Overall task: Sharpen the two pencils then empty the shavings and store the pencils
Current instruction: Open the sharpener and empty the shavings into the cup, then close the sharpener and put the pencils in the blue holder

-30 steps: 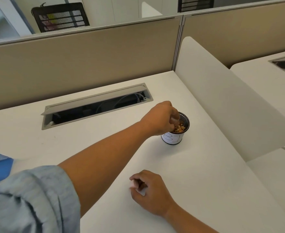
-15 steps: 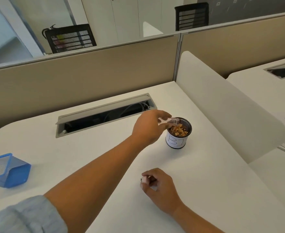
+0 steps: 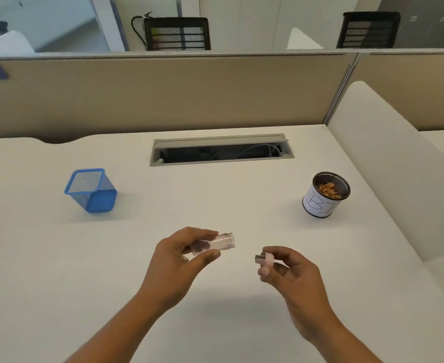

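Observation:
My left hand grips a small clear sharpener container on its side, open mouth pointing right. My right hand pinches the pale pink sharpener cap with its metal blade, held a short gap from the container's mouth. Both hands hover over the white desk near its front. At the right stands a round mesh cup with a white paper label, with brown shavings inside. A blue mesh pencil holder stands at the left. No pencils are visible.
An open cable tray slot is set into the desk at the back centre. A beige partition closes the far side, and a white curved divider runs along the right edge.
My left hand has pulled the clear container back from above the labelled cup to the front centre. My right hand has lifted off the desk with the cap. The view has swung left.

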`<action>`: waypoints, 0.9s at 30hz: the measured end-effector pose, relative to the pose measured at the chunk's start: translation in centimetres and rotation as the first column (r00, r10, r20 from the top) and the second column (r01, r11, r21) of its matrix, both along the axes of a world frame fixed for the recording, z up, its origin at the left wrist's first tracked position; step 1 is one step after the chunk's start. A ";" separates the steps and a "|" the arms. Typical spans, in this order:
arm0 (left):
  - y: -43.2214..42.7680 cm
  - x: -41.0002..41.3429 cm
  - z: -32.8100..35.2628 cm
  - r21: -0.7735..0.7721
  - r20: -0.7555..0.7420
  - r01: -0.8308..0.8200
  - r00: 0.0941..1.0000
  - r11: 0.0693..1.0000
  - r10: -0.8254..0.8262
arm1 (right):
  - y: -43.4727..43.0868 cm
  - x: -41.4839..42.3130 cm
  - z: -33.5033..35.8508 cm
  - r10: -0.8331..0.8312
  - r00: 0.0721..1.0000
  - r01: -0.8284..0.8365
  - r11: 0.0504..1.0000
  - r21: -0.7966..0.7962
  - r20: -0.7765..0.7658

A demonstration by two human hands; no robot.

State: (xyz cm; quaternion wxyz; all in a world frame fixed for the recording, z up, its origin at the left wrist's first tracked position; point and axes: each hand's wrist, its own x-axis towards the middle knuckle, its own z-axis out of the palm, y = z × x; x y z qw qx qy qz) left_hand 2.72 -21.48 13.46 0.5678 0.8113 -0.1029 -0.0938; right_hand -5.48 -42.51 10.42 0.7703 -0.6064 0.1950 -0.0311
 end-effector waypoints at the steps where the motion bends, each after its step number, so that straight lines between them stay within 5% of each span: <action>1: 1.7 -1.0 -0.2 -0.005 -0.004 -0.012 1.000 1.000 0.012 | 1.4 -0.4 0.5 0.014 1.000 -0.014 1.000 0.008 0.010; 11: 11.2 -6.0 -0.2 -0.057 0.051 -0.018 0.998 0.998 0.021 | 11.0 -1.8 3.1 0.300 0.951 -0.284 0.944 -0.170 0.077; 27: 19.4 -7.1 1.6 -0.010 0.109 -0.017 0.994 1.000 0.018 | 19.4 -0.3 5.8 0.528 0.831 -0.411 0.794 -0.448 0.174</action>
